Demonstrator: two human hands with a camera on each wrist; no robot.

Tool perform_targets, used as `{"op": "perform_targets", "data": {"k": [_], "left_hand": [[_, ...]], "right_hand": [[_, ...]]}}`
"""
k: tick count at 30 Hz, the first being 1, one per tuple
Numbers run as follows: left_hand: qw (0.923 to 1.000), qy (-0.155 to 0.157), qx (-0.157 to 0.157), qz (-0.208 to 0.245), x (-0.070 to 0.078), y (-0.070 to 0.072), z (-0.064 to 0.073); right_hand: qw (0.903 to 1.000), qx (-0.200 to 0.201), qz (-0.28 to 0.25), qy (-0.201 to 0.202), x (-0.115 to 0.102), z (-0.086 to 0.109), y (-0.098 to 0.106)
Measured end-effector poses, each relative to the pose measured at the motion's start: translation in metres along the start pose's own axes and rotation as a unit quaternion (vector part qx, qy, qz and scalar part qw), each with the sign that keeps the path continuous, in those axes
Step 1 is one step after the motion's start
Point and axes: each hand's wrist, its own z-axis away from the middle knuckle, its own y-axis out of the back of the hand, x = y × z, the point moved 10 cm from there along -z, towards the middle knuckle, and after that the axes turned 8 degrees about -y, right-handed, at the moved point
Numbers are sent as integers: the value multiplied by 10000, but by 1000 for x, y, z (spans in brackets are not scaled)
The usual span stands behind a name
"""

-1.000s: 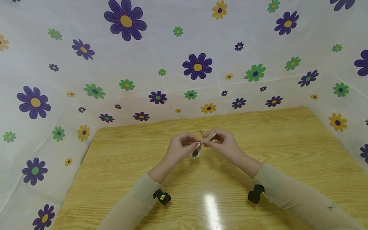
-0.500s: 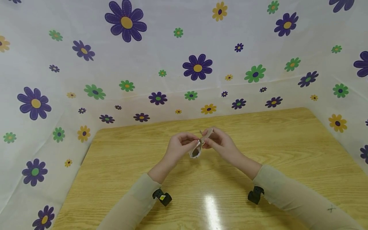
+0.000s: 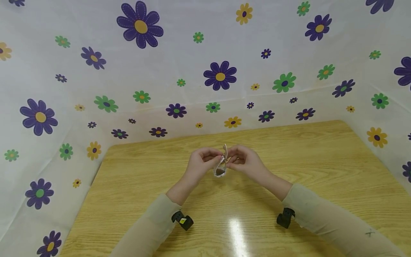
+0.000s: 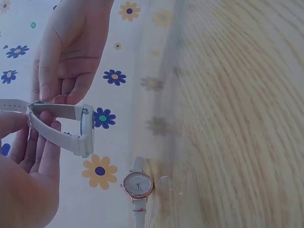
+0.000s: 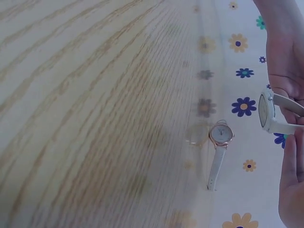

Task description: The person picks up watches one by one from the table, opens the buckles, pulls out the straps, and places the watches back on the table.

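Observation:
Between both hands hangs a wristwatch with a white strap [image 4: 54, 137], its case [image 4: 86, 130] on edge and the strap bent into a loop. My left hand [image 3: 199, 164] pinches the strap near the buckle [image 4: 31, 108], thumb on top. From the other side my right hand [image 3: 248, 160] grips at the same place with curled fingers and thumb tip. One strap end [image 3: 225, 151] stands up between the hands. A second watch [image 4: 138, 184], rose-gold with a pale strap, shows in both wrist views, near the line of table and sheet.
A glossy wooden table [image 3: 154, 221] lies below the hands. White sheeting [image 3: 179, 53] with printed flowers encloses its back and sides. Both sleeves carry a small black wrist camera, the left camera [image 3: 183, 220] and the right camera [image 3: 285, 217].
The strap end has swung from leaning right over my right hand to standing upright between the hands. My right thumb and fingers have shifted along the strap; the left hand keeps its place.

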Motion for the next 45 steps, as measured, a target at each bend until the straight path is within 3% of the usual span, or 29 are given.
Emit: {"op": "perform_targets", "data": {"k": [10, 29, 45], "left_hand": [[9999, 16, 69, 116, -5, -1, -2], [9999, 64, 84, 97, -3, 0, -1], [9997, -90, 94, 216, 2, 2, 0]], "right_hand": [[9994, 340, 8, 4, -3, 1, 9], [9995, 302, 73, 30, -5, 4, 10], [9992, 253, 210, -230, 0, 5, 10]]}}
